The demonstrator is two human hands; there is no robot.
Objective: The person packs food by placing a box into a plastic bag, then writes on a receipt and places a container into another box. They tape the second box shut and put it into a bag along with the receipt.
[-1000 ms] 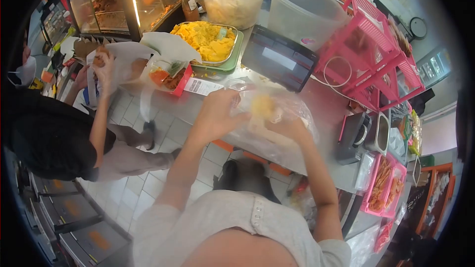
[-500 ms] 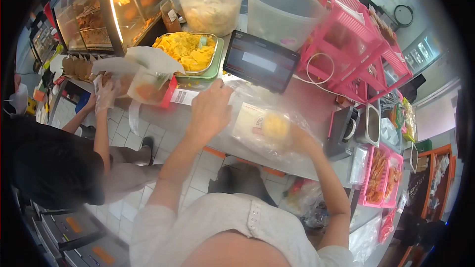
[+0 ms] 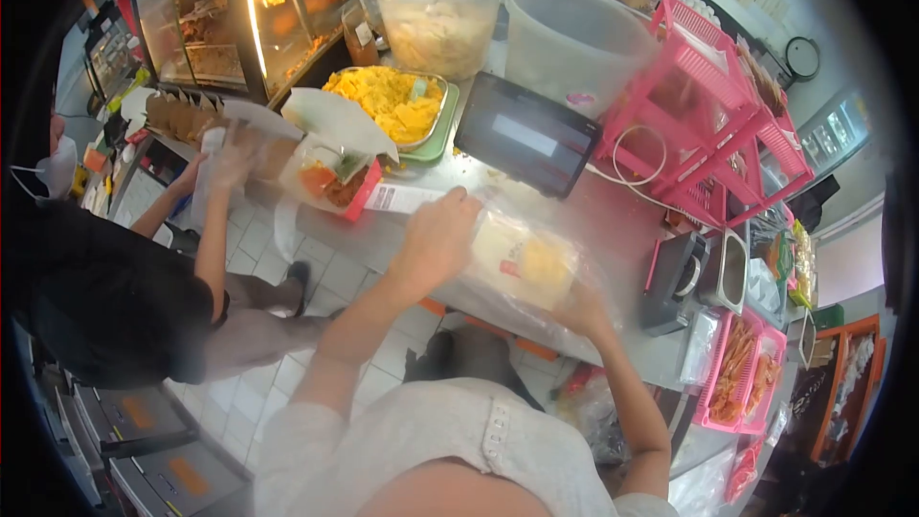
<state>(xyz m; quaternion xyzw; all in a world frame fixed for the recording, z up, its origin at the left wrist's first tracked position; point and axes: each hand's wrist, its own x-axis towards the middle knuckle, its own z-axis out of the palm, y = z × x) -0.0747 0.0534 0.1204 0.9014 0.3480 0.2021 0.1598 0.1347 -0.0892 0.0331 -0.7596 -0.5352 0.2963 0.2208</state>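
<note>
Well, pack [image 3: 522,258]: lay between the hands, long axis hand to hand.
Left hand [image 3: 436,239]: nearer, fingers curled on its end.
Right hand [image 3: 586,304]: fingers blurred, I could not tell.

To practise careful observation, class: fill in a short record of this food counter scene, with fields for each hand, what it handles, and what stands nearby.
Setting: steel counter in a food shop
Left hand: resting on top of the plastic bag; grip unclear
Right hand: gripping the bag's near edge
In the bag: pale packet with a yellow piece
Behind the bag: dark tablet screen, tray of yellow food, two plastic tubs, pink rack
Co-worker: person in black at left, one hand at the counter
</note>
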